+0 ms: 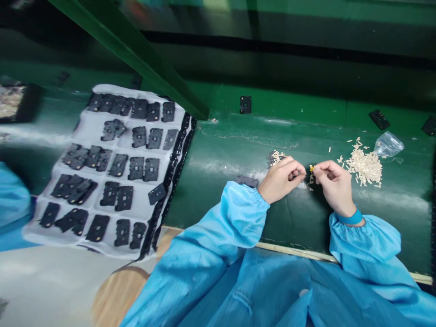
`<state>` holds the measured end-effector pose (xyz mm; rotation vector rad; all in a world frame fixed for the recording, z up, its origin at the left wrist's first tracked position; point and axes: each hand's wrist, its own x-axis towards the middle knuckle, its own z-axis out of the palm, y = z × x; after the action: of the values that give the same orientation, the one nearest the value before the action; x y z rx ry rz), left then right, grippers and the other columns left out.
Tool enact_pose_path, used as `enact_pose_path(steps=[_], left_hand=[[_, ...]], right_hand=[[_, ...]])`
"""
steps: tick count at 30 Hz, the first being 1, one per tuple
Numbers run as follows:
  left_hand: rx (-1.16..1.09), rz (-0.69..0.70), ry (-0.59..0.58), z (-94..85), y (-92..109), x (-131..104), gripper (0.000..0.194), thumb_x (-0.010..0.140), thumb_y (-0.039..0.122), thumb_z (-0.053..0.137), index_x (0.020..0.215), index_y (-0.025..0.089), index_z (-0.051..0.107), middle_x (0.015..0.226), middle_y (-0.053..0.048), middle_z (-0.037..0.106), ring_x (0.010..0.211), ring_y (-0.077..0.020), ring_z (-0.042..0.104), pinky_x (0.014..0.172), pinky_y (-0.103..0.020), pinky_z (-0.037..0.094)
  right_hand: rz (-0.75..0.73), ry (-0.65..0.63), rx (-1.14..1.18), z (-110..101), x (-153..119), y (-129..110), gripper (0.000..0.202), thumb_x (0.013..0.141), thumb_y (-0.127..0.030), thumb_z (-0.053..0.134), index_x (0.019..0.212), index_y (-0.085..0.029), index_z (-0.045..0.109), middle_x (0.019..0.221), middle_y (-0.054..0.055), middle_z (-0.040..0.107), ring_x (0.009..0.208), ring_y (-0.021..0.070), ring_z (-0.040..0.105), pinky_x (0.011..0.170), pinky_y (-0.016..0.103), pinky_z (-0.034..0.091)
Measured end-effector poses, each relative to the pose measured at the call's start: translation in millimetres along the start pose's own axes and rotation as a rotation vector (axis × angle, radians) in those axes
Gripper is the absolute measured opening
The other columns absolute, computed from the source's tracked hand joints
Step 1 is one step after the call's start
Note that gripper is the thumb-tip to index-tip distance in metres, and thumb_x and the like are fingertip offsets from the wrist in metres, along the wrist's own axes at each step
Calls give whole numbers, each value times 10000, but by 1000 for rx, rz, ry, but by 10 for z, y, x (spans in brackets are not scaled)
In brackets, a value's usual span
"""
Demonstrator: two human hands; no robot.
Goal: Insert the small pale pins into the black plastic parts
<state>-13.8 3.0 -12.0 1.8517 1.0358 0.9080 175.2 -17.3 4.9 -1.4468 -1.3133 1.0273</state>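
My left hand [283, 178] is over the green table with thumb and fingertips pinched together; whatever they hold is too small to make out. Facing it, my right hand [334, 184] pinches a small yellow piece [311, 168] at its fingertips. A few pale small parts [310, 180] show between the hands. Behind my left hand lies a dark part with pale pieces [277, 157], partly covered. Near my left wrist is a flat black plate [247, 181]. A heap of small cream pieces [366, 165] lies right of my right hand.
A white sheet [136, 236] at the left carries rows of black plates. Behind it slants a green beam [146, 54]. A clear plastic bag [388, 144] touches the heap's back. More black plates [245, 104] lie farther back. Another person's blue sleeve [13, 204] shows at the left edge.
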Motion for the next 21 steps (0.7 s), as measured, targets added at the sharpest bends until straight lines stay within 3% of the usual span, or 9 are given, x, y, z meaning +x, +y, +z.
enact_pose_path(steps=[2, 5, 9, 13, 17, 19, 21], left_hand=[[-61, -33, -2, 10, 8, 7, 106, 906, 184, 630, 984, 147, 691, 928, -43, 629, 750, -102, 560, 745, -232, 470], [-189, -159, -34, 18, 20, 20, 180, 947, 272, 606, 1031, 142, 696, 928, -49, 689, 773, -106, 606, 765, -235, 494], [-315, -250, -40, 29, 5, 12, 251, 919, 382, 662, 952, 133, 668, 853, -41, 703, 740, -106, 619, 714, -230, 493], [-345, -277, -35, 40, -22, -6, 239, 898, 363, 667, 912, 126, 633, 801, -36, 695, 692, -92, 611, 692, -225, 498], [-369, -314, -29, 36, -22, 5, 209, 898, 329, 653, 899, 123, 616, 793, -44, 693, 685, -91, 614, 678, -219, 502], [-373, -328, -21, 31, -20, 15, 194, 896, 311, 655, 903, 121, 616, 800, -45, 691, 679, -87, 609, 665, -213, 497], [-370, -328, -11, 28, -18, 21, 180, 892, 295, 655, 908, 119, 621, 806, -44, 688, 677, -83, 606, 662, -209, 496]], right_hand=[[-17, -13, 0, -3, -9, 22, 175, 849, -333, 700, 808, -163, 687, 638, 20, 607, 543, 115, 528, 512, 237, 423], [-50, -72, -34, -3, -27, 48, 157, 877, -307, 680, 821, -161, 692, 705, 29, 629, 571, 111, 529, 531, 242, 419], [-132, -125, -127, 4, -46, 32, 160, 921, -279, 651, 819, -162, 690, 762, 34, 626, 605, 111, 526, 555, 256, 412], [-197, -118, -214, 15, -66, 35, 166, 955, -265, 640, 834, -164, 691, 767, 33, 624, 623, 114, 535, 573, 265, 418], [-254, 27, -209, 27, -94, 68, 126, 965, -289, 676, 1012, -172, 682, 888, 53, 628, 682, 127, 582, 590, 271, 467], [-361, 93, -282, 30, -107, 64, 94, 956, -265, 688, 994, -182, 666, 892, 58, 624, 683, 133, 577, 588, 279, 474], [-462, 67, -368, 33, -116, 51, 44, 967, -235, 672, 965, -191, 672, 879, 64, 648, 686, 140, 580, 593, 288, 477]])
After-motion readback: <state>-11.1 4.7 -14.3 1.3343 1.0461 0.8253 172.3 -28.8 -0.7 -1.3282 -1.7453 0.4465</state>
